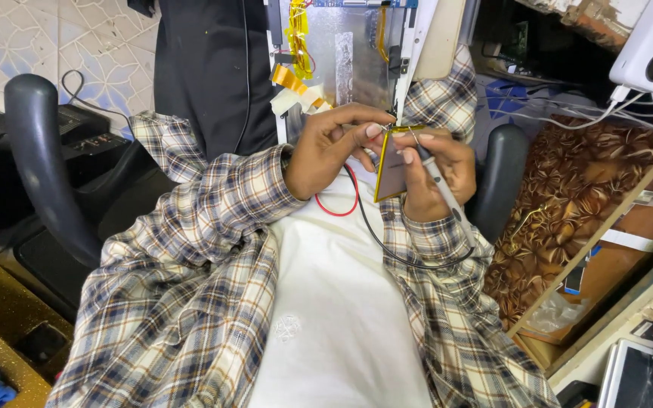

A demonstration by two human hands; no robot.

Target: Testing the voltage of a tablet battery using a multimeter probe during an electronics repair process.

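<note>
My left hand (332,147) pinches a thin wire at the top corner of a flat grey battery pack (391,172) edged with yellow tape. My right hand (441,172) steadies the pack's right edge and grips a grey pen-shaped soldering iron (444,193), tip up at the same corner. Red and black wires (351,198) loop down from the pack over my white shirt. An opened tablet back (341,53), silver inside with yellow tape and ribbon, rests on my lap just beyond the hands.
Black chair armrests stand at left (33,151) and right (502,170). Brown patterned cloth (576,196) lies to the right beside a wooden shelf edge (606,227). A white box with plugged cables (648,49) sits at top right. Black equipment (77,128) lies on the tiled floor at left.
</note>
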